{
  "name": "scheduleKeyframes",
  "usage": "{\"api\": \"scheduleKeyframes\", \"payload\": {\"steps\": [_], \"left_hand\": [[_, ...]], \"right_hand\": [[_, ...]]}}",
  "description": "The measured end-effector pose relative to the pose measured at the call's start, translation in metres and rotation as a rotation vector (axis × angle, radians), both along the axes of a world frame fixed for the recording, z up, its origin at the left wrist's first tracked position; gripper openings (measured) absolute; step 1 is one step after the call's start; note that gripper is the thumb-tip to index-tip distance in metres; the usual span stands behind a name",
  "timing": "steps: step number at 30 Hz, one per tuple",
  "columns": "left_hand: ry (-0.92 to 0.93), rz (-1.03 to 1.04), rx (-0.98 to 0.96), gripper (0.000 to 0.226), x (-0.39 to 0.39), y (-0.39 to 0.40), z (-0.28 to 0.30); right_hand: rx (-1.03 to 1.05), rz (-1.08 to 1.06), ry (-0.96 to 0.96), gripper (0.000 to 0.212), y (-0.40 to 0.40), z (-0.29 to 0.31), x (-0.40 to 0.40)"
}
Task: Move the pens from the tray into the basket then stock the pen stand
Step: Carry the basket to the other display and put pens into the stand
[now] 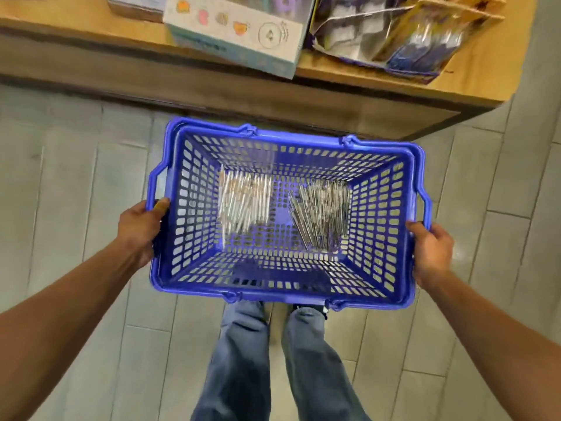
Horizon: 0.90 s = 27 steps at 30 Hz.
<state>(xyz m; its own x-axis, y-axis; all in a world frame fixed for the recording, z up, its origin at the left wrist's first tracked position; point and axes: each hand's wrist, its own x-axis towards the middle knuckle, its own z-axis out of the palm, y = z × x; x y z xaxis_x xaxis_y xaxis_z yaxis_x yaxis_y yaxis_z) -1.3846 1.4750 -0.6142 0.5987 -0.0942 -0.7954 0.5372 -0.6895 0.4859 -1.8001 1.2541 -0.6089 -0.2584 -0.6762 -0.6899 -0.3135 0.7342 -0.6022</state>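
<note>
- A person's legs in faded blue jeans (243,360) are showing at the bottom edge; the shoes are mostly hidden under the basket, and only a dark toe is peeking out.
- Both bare forearms are reaching in from the lower corners, cut off by the frame before the elbows.
- The left hand (140,228) is gripping the left end of the basket (279,296), thumb lying over the rim and the fingers curling under it out of sight.
- The right hand (431,253) is gripping the right end the same way, thumb on the rim and fingers wrapped below the edge, so their tips cannot be seen.
- The basket is hard blue plastic, rectangular, with sloping lattice walls of small slots; it is being held above the floor. Its folded handles are lying along the rim.
- Inside, on the slotted bottom, two clusters of pens are lying well apart: a pale, whitish bunch (244,205) toward the left and a darker, silvery-grey bunch (321,214) toward the right. Motion blur is smearing both, so single pens, caps and their count cannot be made out.
- The floor (76,177) is showing grey, plank-shaped tiles with thin joints.
- Farther off, a wooden shelf (334,83) is carrying a pale carton with small cartoon prints (233,38) and glossy plastic packets (409,38), blurred and cut off by the top edge.
</note>
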Motion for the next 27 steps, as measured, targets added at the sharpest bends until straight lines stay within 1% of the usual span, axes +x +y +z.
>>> {"api": "scheduleKeyframes", "payload": {"steps": [3, 7, 10, 14, 21, 27], "left_hand": [[-0.015, 0.005, -0.013, 0.013, 0.004, -0.004, -0.020], [-0.044, 0.010, -0.026, 0.013, 0.006, -0.011, -0.028], [-0.058, -0.002, -0.040, 0.012, 0.008, -0.019, -0.027], [-0.068, -0.030, -0.040, 0.011, 0.013, -0.034, -0.028], [-0.079, -0.066, -0.052, 0.013, 0.022, -0.056, -0.032], [-0.099, -0.108, -0.061, 0.013, 0.027, -0.062, -0.034]], "right_hand": [[-0.012, -0.016, -0.005, 0.010, 0.000, -0.021, 0.004], [-0.058, -0.074, -0.020, 0.013, -0.001, -0.035, 0.011], [-0.085, -0.089, -0.044, 0.013, -0.003, -0.038, 0.012], [-0.059, -0.057, -0.061, 0.011, -0.006, -0.038, 0.008], [-0.061, -0.041, -0.057, 0.022, -0.017, -0.041, 0.005], [-0.073, -0.055, -0.053, 0.019, -0.020, -0.042, 0.009]]}}
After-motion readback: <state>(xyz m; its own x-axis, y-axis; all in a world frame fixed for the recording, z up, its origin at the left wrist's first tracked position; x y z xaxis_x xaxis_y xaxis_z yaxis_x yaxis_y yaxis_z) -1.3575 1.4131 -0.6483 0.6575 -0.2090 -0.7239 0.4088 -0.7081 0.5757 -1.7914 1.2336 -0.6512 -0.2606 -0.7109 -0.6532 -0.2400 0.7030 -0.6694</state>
